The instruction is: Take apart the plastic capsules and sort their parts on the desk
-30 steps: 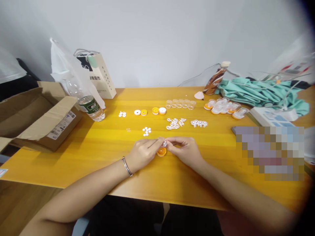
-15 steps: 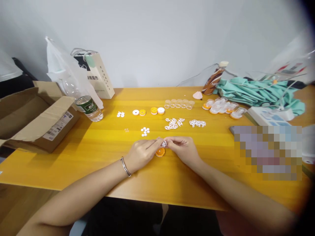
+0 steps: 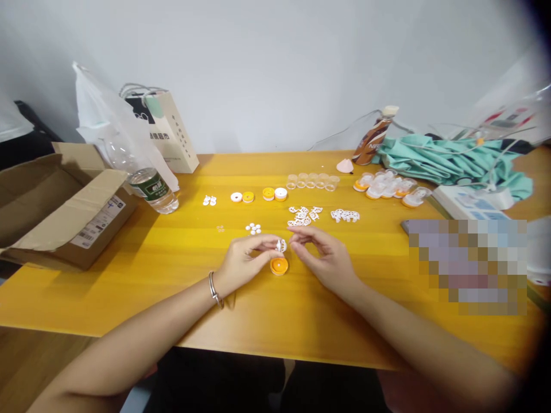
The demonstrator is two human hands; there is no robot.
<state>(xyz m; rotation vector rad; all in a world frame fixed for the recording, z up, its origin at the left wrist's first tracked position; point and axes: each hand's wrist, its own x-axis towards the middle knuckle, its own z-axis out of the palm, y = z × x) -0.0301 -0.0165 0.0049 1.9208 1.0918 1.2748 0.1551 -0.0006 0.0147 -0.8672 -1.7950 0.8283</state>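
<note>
Both my forearms (image 3: 142, 338) are bare. A slim, shiny, silver-coloured bangle (image 3: 212, 287), rounded in shape, circles the wrist of my left hand (image 3: 239, 261). Lower down, black clothing (image 3: 228, 378) covers my legs.

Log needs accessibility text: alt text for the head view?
A left hand pinches a small white openwork plastic piece near a round orange plastic part on a yellow-brown wooden table; the right hand is open alongside.

1 head-worn camera faces forward and down over the nearby table (image 3: 267, 315).
</note>
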